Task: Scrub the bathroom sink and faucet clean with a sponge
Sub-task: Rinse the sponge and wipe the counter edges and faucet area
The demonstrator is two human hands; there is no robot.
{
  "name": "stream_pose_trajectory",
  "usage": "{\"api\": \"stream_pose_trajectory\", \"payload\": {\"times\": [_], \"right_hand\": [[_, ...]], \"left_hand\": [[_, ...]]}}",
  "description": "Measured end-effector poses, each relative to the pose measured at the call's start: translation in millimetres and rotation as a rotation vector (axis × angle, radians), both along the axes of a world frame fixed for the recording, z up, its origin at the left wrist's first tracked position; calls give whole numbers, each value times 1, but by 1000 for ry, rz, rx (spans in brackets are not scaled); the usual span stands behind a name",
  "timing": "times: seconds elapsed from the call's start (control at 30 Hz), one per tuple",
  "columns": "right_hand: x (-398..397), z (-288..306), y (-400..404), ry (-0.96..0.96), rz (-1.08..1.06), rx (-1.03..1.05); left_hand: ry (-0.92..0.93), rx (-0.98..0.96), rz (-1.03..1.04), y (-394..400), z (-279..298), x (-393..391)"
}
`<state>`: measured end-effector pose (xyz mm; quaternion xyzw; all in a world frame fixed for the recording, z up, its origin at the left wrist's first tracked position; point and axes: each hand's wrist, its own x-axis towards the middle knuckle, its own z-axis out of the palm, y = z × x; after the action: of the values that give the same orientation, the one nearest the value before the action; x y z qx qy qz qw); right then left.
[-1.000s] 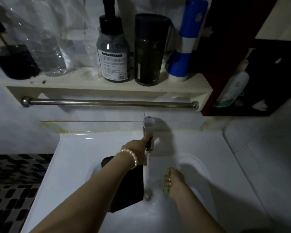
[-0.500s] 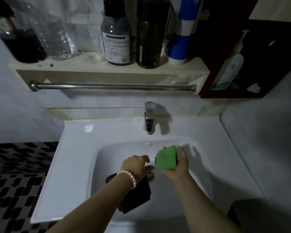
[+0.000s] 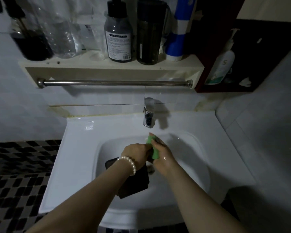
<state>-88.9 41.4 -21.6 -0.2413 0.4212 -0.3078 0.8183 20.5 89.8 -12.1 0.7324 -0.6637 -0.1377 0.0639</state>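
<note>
Both hands are squeezing a green sponge (image 3: 152,149) over the basin, at the centre of the frame.

The right hand (image 3: 163,158) is curling its fingers around the sponge from the right, and the left hand (image 3: 136,153), wearing a pearl bracelet (image 3: 129,163), is closing on it from the left; in the dim light it is hard to say how far the left fingers are wrapping round. The sponge is sitting upright between the palms, just below the faucet (image 3: 148,113) and above the bowl of the sink (image 3: 183,174). A dark cloth (image 3: 134,184) is lying in the bowl under the left wrist. Across the top of the frame a shelf (image 3: 111,65) is carrying bottles (image 3: 118,36), with a metal rail (image 3: 114,83) running beneath it.
</note>
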Motion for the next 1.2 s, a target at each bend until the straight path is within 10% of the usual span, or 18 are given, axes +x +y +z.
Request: {"api": "stream_pose_trajectory", "payload": {"times": [0.23, 0.57, 1.0, 1.2], "right_hand": [[9, 9, -10, 166, -281, 75], [-15, 17, -43, 620, 30, -171], [-29, -11, -45, 810, -183, -236], [-43, -21, -54, 853, -225, -204]], "left_hand": [[112, -80, 88, 0, 15, -3], [128, -216, 131, 7, 15, 11], [1178, 34, 1319, 34, -54, 56], [1286, 20, 1376, 39, -95, 51]]}}
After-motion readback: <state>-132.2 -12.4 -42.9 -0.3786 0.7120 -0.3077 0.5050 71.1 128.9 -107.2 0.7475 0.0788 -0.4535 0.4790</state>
